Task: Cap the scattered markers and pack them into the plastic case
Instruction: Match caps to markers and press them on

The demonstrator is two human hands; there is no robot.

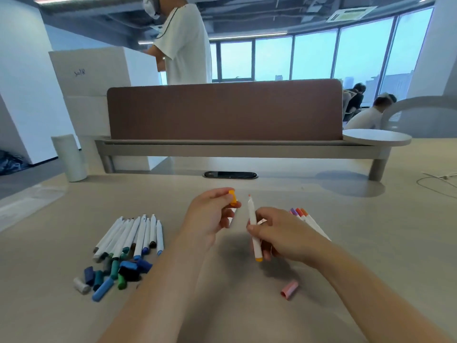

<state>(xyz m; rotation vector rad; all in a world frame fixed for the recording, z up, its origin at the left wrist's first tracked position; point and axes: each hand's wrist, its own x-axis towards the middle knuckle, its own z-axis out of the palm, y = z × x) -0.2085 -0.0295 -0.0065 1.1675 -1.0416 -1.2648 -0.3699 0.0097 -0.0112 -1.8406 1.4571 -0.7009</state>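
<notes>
Well to the left of the orange marker (253, 226), a bunch of uncapped markers (133, 233) lies on the table (371, 256), tips pointing away from the person. Their loose caps (113, 273), blue, green and grey, are heaped at the near ends, probably so each colour can be matched quickly.

Just left of the orange marker, the left hand (210, 216) pinches an orange cap (232, 198) between thumb and fingertips. It is raised to about the level of the tip but not yet on it. The right hand (279, 233) grips the orange marker round its lower barrel and holds it upright with the tip exposed, so the cap can be pushed straight down. The hands are close together but not touching.

Just right of the orange marker, partly hidden behind the right hand, lie a few capped markers (306, 219) in purple, red and orange, apparently the finished ones. A pink cap (289, 289) lies alone to the right and nearer the person.

Nothing blocks the gap between cap and tip. The plastic case is not in view, so I cannot tell where it is. A brown divider (222, 112) closes off the table's far side beyond the marker.
</notes>
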